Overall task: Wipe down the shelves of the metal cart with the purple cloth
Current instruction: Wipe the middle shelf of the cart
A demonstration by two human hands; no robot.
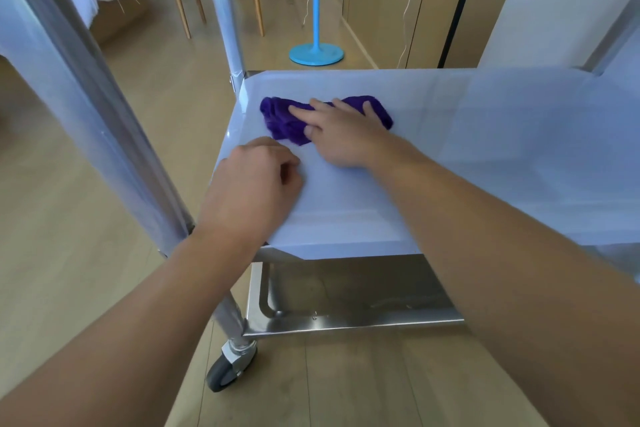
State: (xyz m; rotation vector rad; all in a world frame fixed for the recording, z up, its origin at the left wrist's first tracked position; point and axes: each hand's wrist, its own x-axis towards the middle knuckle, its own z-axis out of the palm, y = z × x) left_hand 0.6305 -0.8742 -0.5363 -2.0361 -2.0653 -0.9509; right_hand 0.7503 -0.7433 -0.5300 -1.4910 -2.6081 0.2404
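— While the right grip (343,139) lies flat on the purple cloth (280,121), why is nothing curled round it?
— Its fingers are straight and spread, pressing the cloth onto the shelf (485,149). I'd judge a flat palm spreads pressure better for wiping than a pinch would.
— And the left grip (256,180)?
— It rests on the same shelf near the left edge, fingers curled under, with nothing visible in them. It probably steadies the metal cart (225,28), which stands on a caster (221,371) and could roll.
— Where is the cloth, and how does it look?
— It sits toward the shelf's far left corner, bunched into a rumpled band, deep purple and fuzzy, partly hidden under the fingers. The shelf beneath looks pale and milky, while the lower shelf (346,295) is bare shiny steel.
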